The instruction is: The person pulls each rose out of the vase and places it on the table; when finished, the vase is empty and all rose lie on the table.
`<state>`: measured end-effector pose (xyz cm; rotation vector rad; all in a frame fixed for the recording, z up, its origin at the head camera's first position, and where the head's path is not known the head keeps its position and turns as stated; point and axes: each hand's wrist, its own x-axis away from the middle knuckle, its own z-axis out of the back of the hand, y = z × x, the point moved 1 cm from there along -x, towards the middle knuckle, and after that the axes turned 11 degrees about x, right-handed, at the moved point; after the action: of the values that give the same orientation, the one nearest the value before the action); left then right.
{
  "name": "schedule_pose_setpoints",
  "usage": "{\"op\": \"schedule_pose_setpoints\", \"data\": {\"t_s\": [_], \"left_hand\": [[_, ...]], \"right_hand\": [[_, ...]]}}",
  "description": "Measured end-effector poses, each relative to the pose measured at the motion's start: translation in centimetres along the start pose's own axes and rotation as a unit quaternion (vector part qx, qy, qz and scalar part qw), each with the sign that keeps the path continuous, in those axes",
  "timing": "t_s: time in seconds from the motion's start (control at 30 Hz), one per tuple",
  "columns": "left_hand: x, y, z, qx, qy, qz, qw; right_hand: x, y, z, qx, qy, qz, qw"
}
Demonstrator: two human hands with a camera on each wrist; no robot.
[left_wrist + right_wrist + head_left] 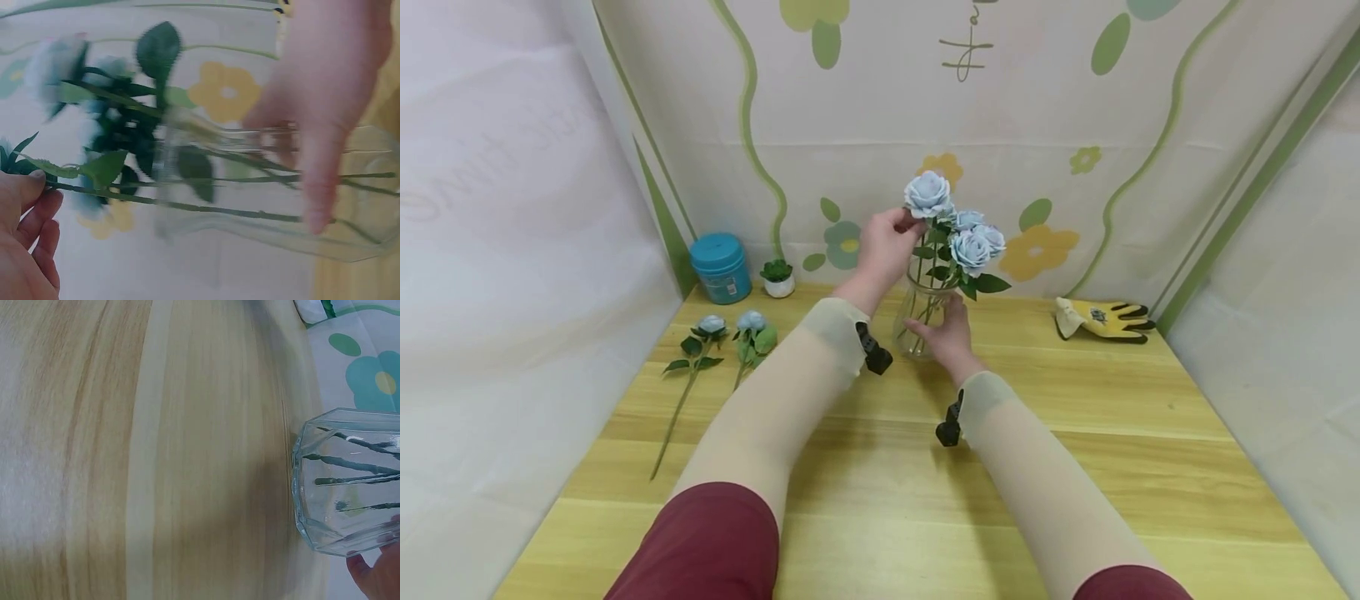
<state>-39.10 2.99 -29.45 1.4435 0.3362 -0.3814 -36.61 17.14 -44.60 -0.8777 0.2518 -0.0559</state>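
A clear glass vase stands toward the back of the table with several pale blue artificial roses in it. With thumb and fingertips my left hand pinches the stem of the tallest rose just under its bloom. That stem runs down inside the vase in the left wrist view. My right hand grips the side of the vase, its thumb across the glass. Stem ends show through the faceted base in the right wrist view.
Two more blue roses, one beside another, lie on the table at left. Behind them are a blue tub and a small potted plant. A yellow and black glove lies back right. A printed cloth hangs behind.
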Motion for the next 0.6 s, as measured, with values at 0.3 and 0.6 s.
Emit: {"op": "schedule_pose_setpoints", "data": {"t_s": [0.3,0.6], "left_hand": [[-0.4,5.6,2.3,0.021,0.038,-0.122,0.9915],[0.9,11.4,6.0,-0.001,0.12,-0.289,0.9497]], "right_hand": [[-0.2,0.0,0.0,0.01,0.015,0.032,0.9993],[-0.5,0.2,-0.1,0.002,0.017,0.051,0.9985]]}}
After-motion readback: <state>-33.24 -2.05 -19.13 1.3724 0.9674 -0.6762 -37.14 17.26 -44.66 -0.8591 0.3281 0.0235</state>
